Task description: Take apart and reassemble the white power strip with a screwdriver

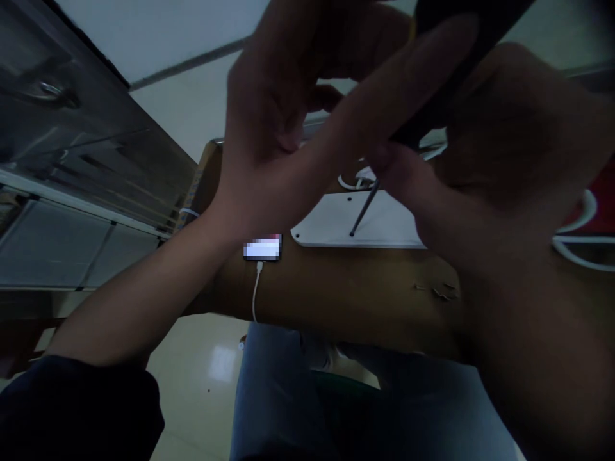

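A dark-handled screwdriver slants down from between my hands, its thin shaft ending at a hole near the front edge of a white flat panel. My left hand has its fingers wrapped round the dark handle high in the view. Against the lower part of that handle, my right hand presses its thumb, with its other fingers curled behind. Both hands partly cover the panel, and the right one hides its right end. More small dark holes show on the panel's left part.
The panel lies on a brown table. Several small screws rest near its front right edge. A lit phone with a white cable lies to the left. White cables loop at the far right. A metal cabinet stands at the left.
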{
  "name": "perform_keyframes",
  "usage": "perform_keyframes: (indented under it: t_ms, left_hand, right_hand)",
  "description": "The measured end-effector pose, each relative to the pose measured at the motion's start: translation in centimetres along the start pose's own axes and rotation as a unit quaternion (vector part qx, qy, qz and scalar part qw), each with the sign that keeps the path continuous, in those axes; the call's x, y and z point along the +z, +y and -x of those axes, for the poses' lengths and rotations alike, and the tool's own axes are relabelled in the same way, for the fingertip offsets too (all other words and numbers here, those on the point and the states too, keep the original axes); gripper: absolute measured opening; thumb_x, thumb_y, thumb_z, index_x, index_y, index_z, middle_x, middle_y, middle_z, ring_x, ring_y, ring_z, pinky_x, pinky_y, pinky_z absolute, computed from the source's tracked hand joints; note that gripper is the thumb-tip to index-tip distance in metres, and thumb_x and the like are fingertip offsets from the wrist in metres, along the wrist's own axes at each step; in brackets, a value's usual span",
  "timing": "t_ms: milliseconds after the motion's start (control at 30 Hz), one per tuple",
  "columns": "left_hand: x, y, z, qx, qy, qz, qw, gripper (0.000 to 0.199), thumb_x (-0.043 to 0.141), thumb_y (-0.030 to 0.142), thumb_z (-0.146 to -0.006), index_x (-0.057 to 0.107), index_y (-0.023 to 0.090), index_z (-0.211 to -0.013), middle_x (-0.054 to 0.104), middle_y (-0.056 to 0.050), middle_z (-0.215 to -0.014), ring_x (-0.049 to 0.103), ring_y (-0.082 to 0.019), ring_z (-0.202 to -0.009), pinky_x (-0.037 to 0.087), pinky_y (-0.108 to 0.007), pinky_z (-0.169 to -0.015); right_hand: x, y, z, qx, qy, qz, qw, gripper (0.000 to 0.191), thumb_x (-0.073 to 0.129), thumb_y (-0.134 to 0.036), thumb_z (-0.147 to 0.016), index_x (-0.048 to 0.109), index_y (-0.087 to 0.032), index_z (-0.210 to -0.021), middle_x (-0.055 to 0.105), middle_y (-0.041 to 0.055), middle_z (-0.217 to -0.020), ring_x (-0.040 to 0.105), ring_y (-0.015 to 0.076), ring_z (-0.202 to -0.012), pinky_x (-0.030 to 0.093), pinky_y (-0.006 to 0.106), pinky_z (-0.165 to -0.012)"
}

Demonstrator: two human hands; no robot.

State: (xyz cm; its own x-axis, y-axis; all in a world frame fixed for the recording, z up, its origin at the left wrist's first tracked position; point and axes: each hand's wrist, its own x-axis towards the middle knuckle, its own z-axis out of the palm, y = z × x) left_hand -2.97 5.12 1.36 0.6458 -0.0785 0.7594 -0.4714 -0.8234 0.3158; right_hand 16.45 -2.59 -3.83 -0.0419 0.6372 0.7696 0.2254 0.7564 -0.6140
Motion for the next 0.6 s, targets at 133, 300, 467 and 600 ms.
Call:
perform_keyframes:
  t_ms: [133, 300, 467, 600]
  left_hand:
    - [1.5, 1.5, 0.5, -0.373, 0.194, -0.068, 0.905, 0.040, 0.045, 0.023, -0.089, 0.065, 0.021, -0.124, 0.074, 0.000, -0.119, 0.072, -0.024, -0.115, 0.058, -0.042, -0.101]
    - [3.3, 1.8, 2.2, -0.529, -0.154, -0.124, 0.825, 0.054, 0.068, 0.031, -0.081, 0.058, 0.016, -0.132, 0.066, -0.014, -0.137, 0.065, -0.030, -0.126, 0.052, -0.048, -0.111]
    - [4.7, 1.4, 3.7, -0.505, -0.277, -0.242, 0.780, 0.090, 0.088, 0.055, -0.070, 0.053, 0.020, -0.146, 0.057, -0.017, -0.150, 0.049, -0.043, -0.146, 0.042, -0.056, -0.122]
    - [5.1, 1.0, 4.1, -0.521, -0.290, -0.257, 0.761, 0.091, 0.090, 0.042, -0.070, 0.051, 0.017, -0.148, 0.053, -0.019, -0.154, 0.049, -0.041, -0.145, 0.043, -0.054, -0.121]
  right_hand:
    - [-0.9, -0.3, 0.0, 0.027, -0.040, 0.032, 0.998, 0.022, 0.053, -0.024, -0.100, 0.067, -0.010, -0.109, 0.064, -0.0024, -0.105, 0.060, -0.0048, -0.100, 0.046, 0.014, -0.089]
    - [-0.9, -0.3, -0.2, 0.055, -0.026, -0.020, 0.998, 0.026, 0.054, -0.031, -0.100, 0.064, -0.007, -0.099, 0.061, -0.0022, -0.094, 0.061, -0.0041, -0.095, 0.045, 0.016, -0.082]
    - [-0.9, -1.2, -0.6, 0.086, -0.015, 0.094, 0.992, 0.049, 0.056, -0.054, -0.102, 0.067, -0.007, -0.095, 0.058, 0.0005, -0.095, 0.051, -0.0102, -0.090, 0.042, 0.012, -0.084]
    - [-1.2, -0.5, -0.5, 0.045, -0.013, 0.099, 0.994, 0.050, 0.065, -0.055, -0.098, 0.067, -0.006, -0.107, 0.059, 0.0025, -0.108, 0.052, -0.0088, -0.095, 0.043, 0.012, -0.084]
